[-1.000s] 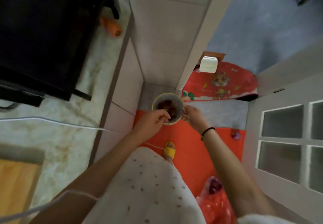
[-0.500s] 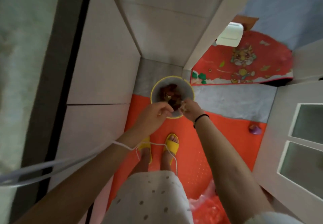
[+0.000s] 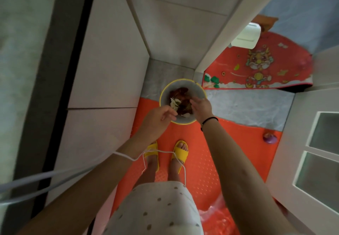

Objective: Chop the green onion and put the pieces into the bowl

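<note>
bin: round grey bin [image 3: 196,90] with a yellow rim, on the floor in the corner, its near edge on the orange mat [image 3: 201,161].
bin contents: dark red scraps [image 3: 180,92] toward the far side. Pale green-white scraps [image 3: 173,104] lie on the bin's left side. They look like green onion trimmings, but are too blurred to be sure.
left hand: left hand [image 3: 156,122] is over the bin's near-left rim, fingers loosely curled, thumb close to the fingertips, nothing visible in them.
right hand: right hand [image 3: 202,109] is over the bin's near-right part, palm down, fingers relaxed and slack, holding nothing. Black hair tie [image 3: 211,120] on the wrist.
feet: yellow slippers [image 3: 180,153] on the orange mat, on the person's side of the bin.
cable: white cable [image 3: 165,151] lies across the left forearm and loops down above the slippers.
cabinet: grey cabinet front [image 3: 102,69] just left of the bin.
red mat: cartoon-print red mat [image 3: 256,69] right of and beyond the bin, white box [image 3: 245,36] at its far edge.
purple object: small purple object [image 3: 269,139] well right of the bin, by the white glazed door [image 3: 302,161].
bag: red plastic bag [image 3: 218,220] on the floor under the right forearm, well apart from the bin.
</note>
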